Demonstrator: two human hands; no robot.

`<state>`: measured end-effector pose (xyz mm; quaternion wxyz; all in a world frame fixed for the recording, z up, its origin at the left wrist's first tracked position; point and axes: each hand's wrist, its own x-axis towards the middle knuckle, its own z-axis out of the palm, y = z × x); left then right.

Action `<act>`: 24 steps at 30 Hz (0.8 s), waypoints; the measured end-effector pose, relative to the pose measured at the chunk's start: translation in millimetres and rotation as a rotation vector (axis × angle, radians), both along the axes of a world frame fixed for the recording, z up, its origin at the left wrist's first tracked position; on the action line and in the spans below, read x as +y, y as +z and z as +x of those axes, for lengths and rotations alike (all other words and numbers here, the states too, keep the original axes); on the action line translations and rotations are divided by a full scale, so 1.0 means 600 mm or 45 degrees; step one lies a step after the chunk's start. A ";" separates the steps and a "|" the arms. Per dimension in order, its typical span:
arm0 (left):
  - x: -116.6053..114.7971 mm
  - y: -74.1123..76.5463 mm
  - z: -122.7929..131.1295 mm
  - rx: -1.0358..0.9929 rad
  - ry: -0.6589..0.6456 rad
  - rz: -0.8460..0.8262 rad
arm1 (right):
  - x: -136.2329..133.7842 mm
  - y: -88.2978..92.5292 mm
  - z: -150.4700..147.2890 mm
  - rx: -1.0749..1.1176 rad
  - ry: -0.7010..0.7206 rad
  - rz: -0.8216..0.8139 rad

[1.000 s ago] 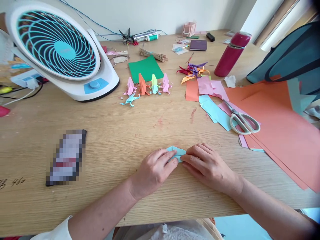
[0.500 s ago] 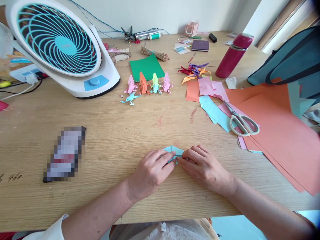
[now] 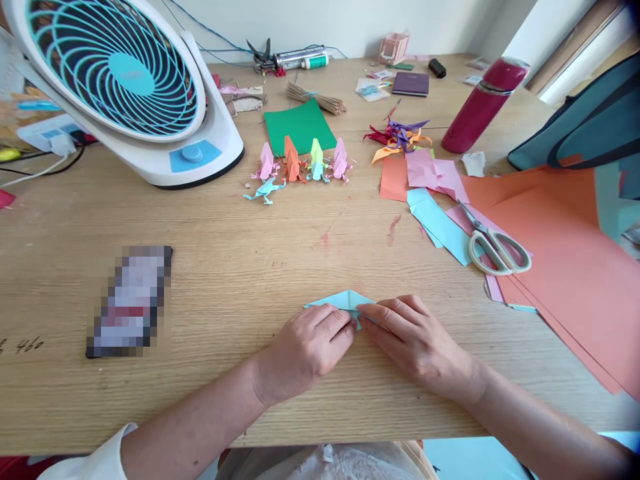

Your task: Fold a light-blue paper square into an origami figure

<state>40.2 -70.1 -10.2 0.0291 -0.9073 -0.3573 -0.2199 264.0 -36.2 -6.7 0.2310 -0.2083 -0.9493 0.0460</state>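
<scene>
A folded light-blue paper (image 3: 345, 299) lies on the table near its front edge, with a crease running down its middle. My left hand (image 3: 315, 337) is closed on its lower left part, fingers bent over the near edge. Opposite it, my right hand (image 3: 413, 337) pinches the right end between thumb and fingers. The fingertips of both hands almost meet at the centre and cover the near side of the paper. Beyond them stand several small folded paper figures (image 3: 316, 160) in pink, orange and green, with a light-blue one (image 3: 265, 191) lying in front.
White-handled scissors (image 3: 495, 247) rest on coloured paper sheets (image 3: 575, 267) at the right. A red flask (image 3: 483, 107) and a blue bag (image 3: 590, 120) stand behind. At the left are a fan (image 3: 200, 157) and a blurred phone-like object (image 3: 130, 303). A green sheet (image 3: 300, 127) lies farther back.
My left fingers have slid down toward the near edge, so more of the blue paper's upper left shows. My right hand keeps its hold. The whole view has shifted slightly.
</scene>
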 end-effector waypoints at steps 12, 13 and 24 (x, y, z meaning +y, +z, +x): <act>0.002 0.003 0.001 0.038 -0.034 0.055 | 0.001 -0.004 0.000 0.007 -0.018 -0.085; 0.002 0.003 0.001 0.039 -0.035 0.061 | 0.001 -0.006 0.001 0.011 -0.023 -0.092; 0.001 0.003 0.002 0.011 0.029 0.031 | -0.002 -0.011 -0.002 0.040 -0.060 -0.049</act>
